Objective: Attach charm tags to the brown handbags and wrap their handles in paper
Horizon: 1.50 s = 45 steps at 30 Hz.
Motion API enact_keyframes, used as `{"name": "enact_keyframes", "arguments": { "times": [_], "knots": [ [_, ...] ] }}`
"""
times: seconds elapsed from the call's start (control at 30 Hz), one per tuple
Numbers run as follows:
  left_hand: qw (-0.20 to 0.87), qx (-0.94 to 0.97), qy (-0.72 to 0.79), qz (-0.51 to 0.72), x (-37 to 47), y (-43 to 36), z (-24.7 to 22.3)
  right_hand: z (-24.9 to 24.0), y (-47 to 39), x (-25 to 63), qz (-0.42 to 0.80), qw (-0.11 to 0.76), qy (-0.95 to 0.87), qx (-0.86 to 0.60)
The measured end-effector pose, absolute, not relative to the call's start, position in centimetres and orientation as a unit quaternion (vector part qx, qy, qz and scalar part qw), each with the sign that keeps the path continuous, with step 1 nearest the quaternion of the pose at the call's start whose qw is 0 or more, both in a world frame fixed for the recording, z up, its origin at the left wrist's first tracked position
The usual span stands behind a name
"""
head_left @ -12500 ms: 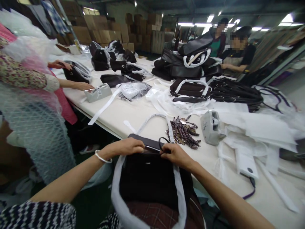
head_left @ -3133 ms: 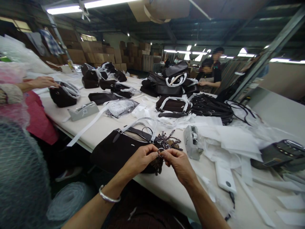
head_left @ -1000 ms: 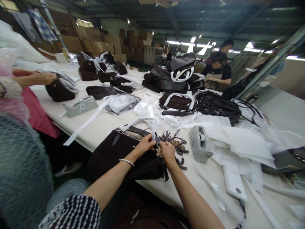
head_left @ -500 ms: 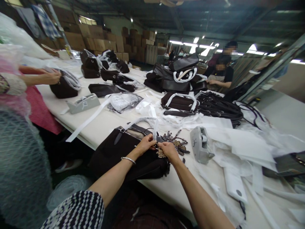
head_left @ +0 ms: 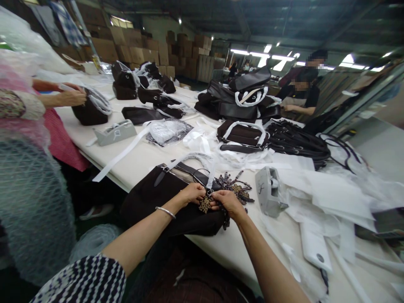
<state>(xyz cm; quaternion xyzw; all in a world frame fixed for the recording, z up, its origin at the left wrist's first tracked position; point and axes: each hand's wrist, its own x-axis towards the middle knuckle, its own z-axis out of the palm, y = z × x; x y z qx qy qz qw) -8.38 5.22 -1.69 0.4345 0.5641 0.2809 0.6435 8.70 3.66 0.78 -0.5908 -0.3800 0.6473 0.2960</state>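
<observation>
A dark brown handbag [head_left: 148, 198] lies at the table's near edge, its handle [head_left: 210, 179] wrapped in white. At the base of that handle my left hand [head_left: 193, 194] pinches something small by the metal ring. My right hand [head_left: 227, 201] is closed on the leopard-print charm [head_left: 205, 204] at the same ring, the fingertips of both hands nearly touching. More leopard-print charms with dark straps [head_left: 241, 191] lie just beyond my right hand.
Tape dispensers [head_left: 268, 191] stand right of the bag and farther left. A white device [head_left: 315, 247] lies at the right among white sheets [head_left: 341, 195]. Wrapped handbags [head_left: 243, 134] and black straps [head_left: 293, 141] are behind. A person's hands [head_left: 72, 96] hold a bag at the left.
The leopard-print charm has shifted left and now hangs between my hands. My left fingers have moved slightly down and left. The whole view has shifted a little.
</observation>
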Motion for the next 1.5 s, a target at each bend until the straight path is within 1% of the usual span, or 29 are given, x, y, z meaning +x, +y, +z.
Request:
{"name": "enact_keyframes", "arguments": {
  "times": [0.17,0.3,0.4,0.53,0.63,0.77,0.83,0.93,1.03,1.17,1.27,1.4,1.5],
  "knots": [
    [0.630,0.462,0.566,0.262,-8.0,4.5,-1.2,1.2,3.6,8.9,0.646,0.282,-0.394,-0.590],
    [0.620,0.475,0.567,0.261,-7.9,4.4,-1.3,2.1,3.1,9.5,0.617,0.282,-0.429,-0.596],
    [0.621,0.474,0.565,0.264,-8.0,4.3,-1.2,3.4,2.2,9.7,0.546,0.269,-0.506,-0.612],
    [0.632,0.464,0.560,0.269,-8.2,4.0,-0.9,4.6,0.7,8.4,0.402,0.226,-0.648,-0.606],
    [0.642,0.461,0.551,0.269,-8.5,3.5,-0.8,4.1,-0.2,6.8,0.355,0.198,-0.697,-0.591],
    [0.641,0.462,0.545,0.279,-8.6,3.1,-1.2,2.6,-0.5,6.0,0.349,0.205,-0.728,-0.554],
    [0.641,0.461,0.541,0.290,-8.5,3.0,-1.4,2.2,-0.2,6.5,0.397,0.210,-0.701,-0.555],
    [0.642,0.455,0.532,0.312,-8.5,2.8,-1.5,2.0,0.4,7.8,0.487,0.257,-0.609,-0.571],
    [0.647,0.447,0.519,0.334,-8.7,2.5,-1.6,1.8,0.7,8.8,0.505,0.298,-0.579,-0.566],
    [0.661,0.439,0.502,0.344,-9.0,2.1,-2.1,1.5,0.4,9.2,0.472,0.269,-0.611,-0.575],
    [0.665,0.433,0.497,0.352,-9.1,2.1,-2.5,1.7,0.1,8.9,0.413,0.250,-0.645,-0.592],
    [0.676,0.424,0.486,0.356,-9.3,2.3,-3.0,2.1,-0.1,8.3,0.297,0.259,-0.705,-0.590],
    [0.689,0.416,0.480,0.348,-9.6,2.6,-3.2,2.0,-0.3,8.1,0.266,0.265,-0.715,-0.590]
  ]
}}
